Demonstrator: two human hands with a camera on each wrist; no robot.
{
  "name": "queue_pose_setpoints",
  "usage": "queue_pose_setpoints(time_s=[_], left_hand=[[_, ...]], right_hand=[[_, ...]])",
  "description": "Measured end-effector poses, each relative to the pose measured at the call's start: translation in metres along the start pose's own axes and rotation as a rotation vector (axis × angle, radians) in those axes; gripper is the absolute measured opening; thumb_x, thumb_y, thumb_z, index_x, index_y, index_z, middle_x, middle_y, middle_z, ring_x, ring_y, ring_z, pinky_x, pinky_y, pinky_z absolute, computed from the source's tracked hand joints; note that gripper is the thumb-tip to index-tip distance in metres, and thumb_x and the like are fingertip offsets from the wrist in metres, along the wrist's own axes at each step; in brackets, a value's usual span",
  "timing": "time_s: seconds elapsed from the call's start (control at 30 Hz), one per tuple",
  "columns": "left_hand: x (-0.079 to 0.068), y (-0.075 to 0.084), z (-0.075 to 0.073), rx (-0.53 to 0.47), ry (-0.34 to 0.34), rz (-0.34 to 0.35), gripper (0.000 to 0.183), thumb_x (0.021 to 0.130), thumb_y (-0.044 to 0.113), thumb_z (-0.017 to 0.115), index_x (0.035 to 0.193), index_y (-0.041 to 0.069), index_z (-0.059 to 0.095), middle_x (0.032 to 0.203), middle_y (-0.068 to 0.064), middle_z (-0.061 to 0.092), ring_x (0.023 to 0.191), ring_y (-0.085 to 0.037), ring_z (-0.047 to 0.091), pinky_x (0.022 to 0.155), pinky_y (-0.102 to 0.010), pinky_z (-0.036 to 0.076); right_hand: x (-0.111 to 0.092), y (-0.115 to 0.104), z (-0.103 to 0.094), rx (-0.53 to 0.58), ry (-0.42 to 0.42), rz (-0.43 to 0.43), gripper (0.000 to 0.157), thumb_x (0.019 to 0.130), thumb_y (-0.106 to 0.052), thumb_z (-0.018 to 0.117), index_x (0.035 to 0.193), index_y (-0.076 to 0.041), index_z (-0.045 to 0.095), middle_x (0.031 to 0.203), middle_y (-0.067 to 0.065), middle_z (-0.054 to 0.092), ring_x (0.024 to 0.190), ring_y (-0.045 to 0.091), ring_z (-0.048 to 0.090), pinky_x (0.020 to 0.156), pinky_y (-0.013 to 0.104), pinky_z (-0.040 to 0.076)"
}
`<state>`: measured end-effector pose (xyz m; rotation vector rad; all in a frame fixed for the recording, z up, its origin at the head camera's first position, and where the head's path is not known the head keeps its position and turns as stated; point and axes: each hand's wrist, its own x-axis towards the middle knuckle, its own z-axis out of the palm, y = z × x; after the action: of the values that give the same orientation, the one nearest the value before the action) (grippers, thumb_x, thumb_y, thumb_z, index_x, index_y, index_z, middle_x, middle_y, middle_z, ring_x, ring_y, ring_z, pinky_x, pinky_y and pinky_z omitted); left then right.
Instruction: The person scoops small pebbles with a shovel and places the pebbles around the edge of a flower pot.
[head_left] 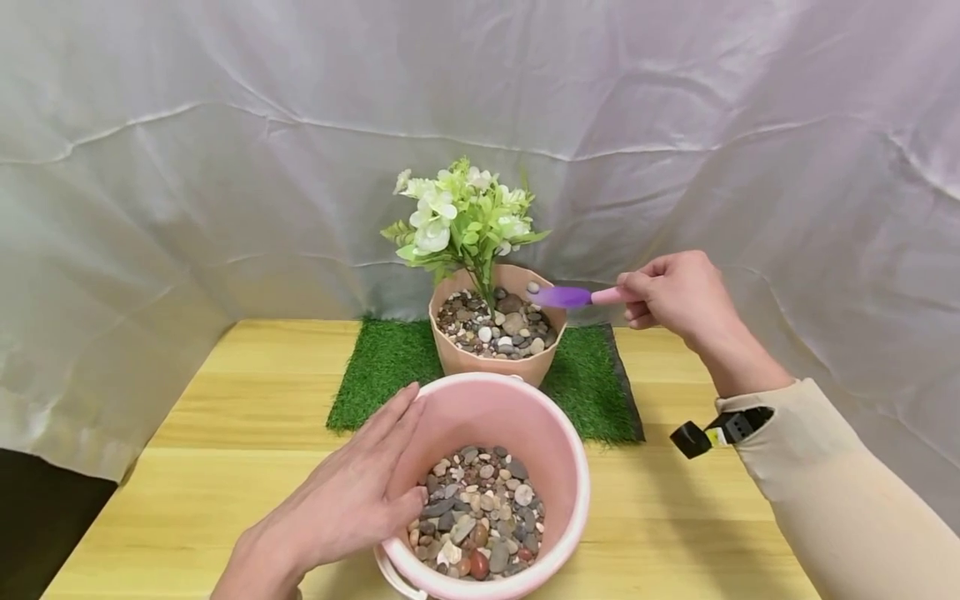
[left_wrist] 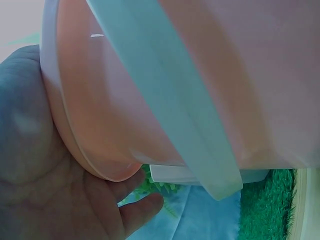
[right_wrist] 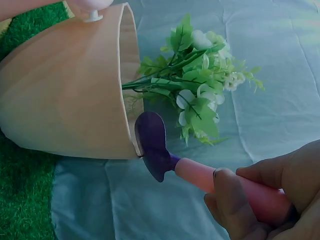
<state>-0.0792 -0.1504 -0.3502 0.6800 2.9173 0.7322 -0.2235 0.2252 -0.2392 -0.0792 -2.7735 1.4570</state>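
My right hand (head_left: 678, 296) grips the pink handle of a small garden trowel (right_wrist: 210, 175). Its purple blade, blurred in the head view, is over the right rim of the beige flowerpot (head_left: 491, 364). A grey pebble (head_left: 533, 287) shows at the blade's tip. Inside the pot, pebbles surround the stems of a white-flowered plant (head_left: 468, 212). Nearer to me stands a pink bucket (head_left: 551, 417) with pebbles (head_left: 480, 517) in the bottom. Against its left rim rests my left hand (head_left: 345, 483), fingers fairly straight, thumb over the rim; the palm touches the rim in the left wrist view.
The pot stands on a green turf mat (head_left: 382, 367) on a wooden table (head_left: 247, 425). Grey cloth (head_left: 300, 183) hangs behind and along the sides. The bucket's white carrying handle (left_wrist: 175, 110) hangs down its outer side.
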Motion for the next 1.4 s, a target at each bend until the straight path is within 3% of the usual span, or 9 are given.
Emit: queue_pose_setpoints(time_s=[0.53, 0.83, 1.13, 1.4], left_hand=[[-0.003, 0.001, -0.001, -0.003, 0.011, 0.002, 0.098, 0.093, 0.038, 0.069, 0.170, 0.015, 0.013, 0.179, 0.005, -0.001, 0.164, -0.023, 0.011, 0.130, -0.049, 0.025], [-0.003, 0.001, -0.002, 0.001, 0.029, 0.026, 0.094, 0.094, 0.037, 0.066, 0.170, 0.014, 0.016, 0.179, 0.002, 0.002, 0.164, -0.025, 0.014, 0.129, -0.051, 0.028], [-0.001, 0.000, -0.001, 0.009, 0.032, 0.034, 0.093, 0.094, 0.037, 0.066, 0.169, 0.010, 0.019, 0.179, 0.000, 0.003, 0.164, -0.027, 0.014, 0.130, -0.051, 0.026], [-0.001, -0.001, 0.000, 0.004, 0.025, 0.030, 0.093, 0.094, 0.038, 0.065, 0.169, 0.008, 0.019, 0.179, -0.002, 0.003, 0.164, -0.028, 0.013, 0.130, -0.051, 0.024]], right_hand=[[0.004, -0.015, -0.002, -0.079, -0.007, -0.022, 0.035, 0.103, -0.023, 0.063, 0.107, 0.008, 0.078, 0.072, -0.003, 0.079, 0.059, 0.014, 0.073, 0.064, 0.035, 0.067], [-0.015, -0.005, 0.005, -0.057, -0.005, -0.078, 0.038, 0.106, -0.028, 0.064, 0.111, 0.008, 0.075, 0.075, 0.006, 0.076, 0.064, 0.017, 0.073, 0.065, 0.035, 0.068], [-0.049, 0.023, 0.022, 0.005, 0.121, -0.119, 0.039, 0.104, -0.031, 0.064, 0.116, 0.005, 0.075, 0.077, 0.001, 0.074, 0.064, 0.012, 0.073, 0.061, 0.029, 0.066], [-0.086, 0.062, 0.031, 0.023, 0.296, -0.076, 0.041, 0.104, -0.038, 0.066, 0.122, -0.003, 0.076, 0.082, -0.005, 0.078, 0.065, 0.012, 0.076, 0.055, 0.024, 0.061]])
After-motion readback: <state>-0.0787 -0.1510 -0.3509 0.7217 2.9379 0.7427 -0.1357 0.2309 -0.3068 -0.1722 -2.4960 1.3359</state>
